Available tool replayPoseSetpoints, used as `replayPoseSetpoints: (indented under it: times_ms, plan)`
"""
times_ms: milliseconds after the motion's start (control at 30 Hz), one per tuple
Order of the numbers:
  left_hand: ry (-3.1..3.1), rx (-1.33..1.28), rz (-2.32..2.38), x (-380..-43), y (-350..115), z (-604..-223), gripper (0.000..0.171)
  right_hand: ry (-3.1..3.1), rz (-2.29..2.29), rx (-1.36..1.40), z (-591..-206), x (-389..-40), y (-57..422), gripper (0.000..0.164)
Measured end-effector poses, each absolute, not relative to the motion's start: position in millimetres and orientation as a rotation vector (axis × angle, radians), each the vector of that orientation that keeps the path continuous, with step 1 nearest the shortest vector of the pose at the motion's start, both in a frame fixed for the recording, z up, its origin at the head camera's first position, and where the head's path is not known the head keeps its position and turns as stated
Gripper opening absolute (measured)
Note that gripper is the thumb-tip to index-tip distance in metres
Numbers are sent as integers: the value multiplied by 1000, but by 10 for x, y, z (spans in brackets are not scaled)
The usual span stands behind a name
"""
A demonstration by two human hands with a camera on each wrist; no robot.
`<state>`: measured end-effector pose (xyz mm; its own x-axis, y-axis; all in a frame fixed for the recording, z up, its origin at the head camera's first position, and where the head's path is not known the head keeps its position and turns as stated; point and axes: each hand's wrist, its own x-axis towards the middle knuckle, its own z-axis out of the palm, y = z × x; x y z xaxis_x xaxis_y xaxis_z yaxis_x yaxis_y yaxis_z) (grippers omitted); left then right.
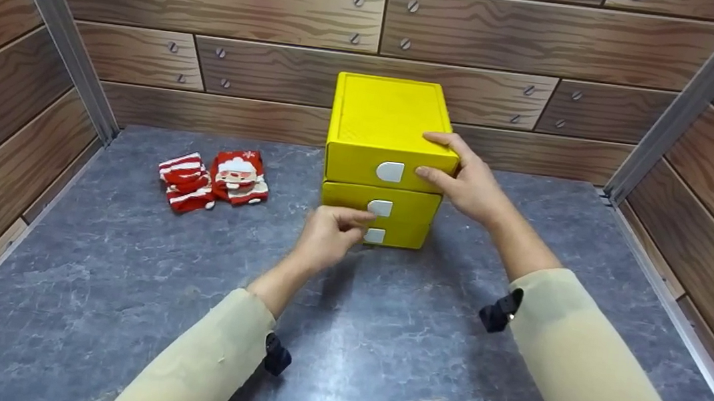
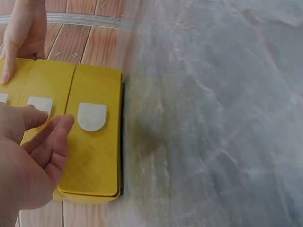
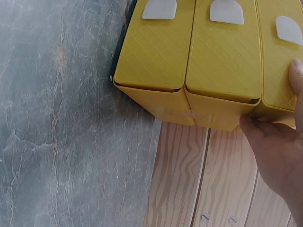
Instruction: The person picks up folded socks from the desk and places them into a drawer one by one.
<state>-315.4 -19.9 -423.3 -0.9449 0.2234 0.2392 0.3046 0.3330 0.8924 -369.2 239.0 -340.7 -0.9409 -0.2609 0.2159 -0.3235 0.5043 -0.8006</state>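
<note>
Looks pretty early on, tbh. Yellow box (image 1: 387, 113) upright on the table (image 1: 116, 307), near the back wall (image 1: 218, 0), all three drawers (image 1: 354, 163) closed, none pulled out. Right hand (image 1: 466, 183) wrapped round the box's upper right corner, thumb on the front, probably steadying. Left hand (image 1: 329, 234) at the middle handle (image 1: 382, 206), fingers loosely bent; can't tell if pinching or just touching. Two red cloths (image 1: 238, 180) well off to the left, untouched. Left to do: presumably something with that middle drawer; beyond that, no telling from here.
</note>
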Motion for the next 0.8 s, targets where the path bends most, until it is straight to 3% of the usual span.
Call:
replayPoseSetpoints:
  times_ms: [800]
  plan:
    - [-2603,-599,-1542,-3299,-189,-4440,33,-2680,1462,511,-3408,-3702,2394,62]
